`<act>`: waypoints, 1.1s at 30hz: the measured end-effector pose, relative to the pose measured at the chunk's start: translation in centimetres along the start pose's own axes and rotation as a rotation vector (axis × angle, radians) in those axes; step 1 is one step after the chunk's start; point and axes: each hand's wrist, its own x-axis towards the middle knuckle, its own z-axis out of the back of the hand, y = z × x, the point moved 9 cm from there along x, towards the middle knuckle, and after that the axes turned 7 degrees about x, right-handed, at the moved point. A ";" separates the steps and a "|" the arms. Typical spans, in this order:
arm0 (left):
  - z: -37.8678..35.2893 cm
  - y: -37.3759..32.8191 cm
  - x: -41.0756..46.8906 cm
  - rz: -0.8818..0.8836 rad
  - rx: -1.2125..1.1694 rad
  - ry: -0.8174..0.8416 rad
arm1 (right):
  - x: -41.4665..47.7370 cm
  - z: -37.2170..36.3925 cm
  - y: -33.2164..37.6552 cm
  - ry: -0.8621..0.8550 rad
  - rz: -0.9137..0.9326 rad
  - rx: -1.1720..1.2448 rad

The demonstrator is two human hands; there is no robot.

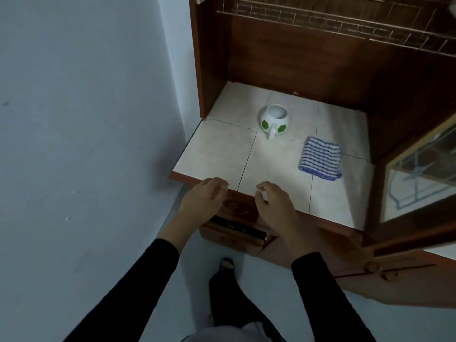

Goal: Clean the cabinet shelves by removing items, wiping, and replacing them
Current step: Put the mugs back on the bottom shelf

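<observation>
Plainly, round mug (green-patched); striped cloth.

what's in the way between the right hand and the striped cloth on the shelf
Nothing visible. Only bare tiled shelf lies between the right hand and the striped cloth; the mug stands farther back, left of that path.

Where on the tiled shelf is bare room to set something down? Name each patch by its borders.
Front-left tiles, bordered by the shelf edge, the mug and the left hand. Back strip between mug and cabinet wall. Front-right tile, in front of the striped cloth. Tightest: between mug and cloth, and by the right hand.
</observation>
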 end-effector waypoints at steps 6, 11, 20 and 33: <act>-0.8 0.2 8.0 -0.080 -0.097 0.044 | 7.0 1.3 -2.5 -0.071 -0.065 0.026; -1.9 -0.7 15.1 -0.088 -0.174 0.108 | 12.5 2.9 -5.0 -0.140 -0.144 0.096; -2.8 -5.3 25.7 -0.170 -0.247 0.126 | 19.3 3.7 -7.6 -0.224 -0.308 0.290; -4.8 -7.1 31.8 -0.171 -0.433 0.198 | 22.0 5.2 -9.3 -0.335 -0.350 0.351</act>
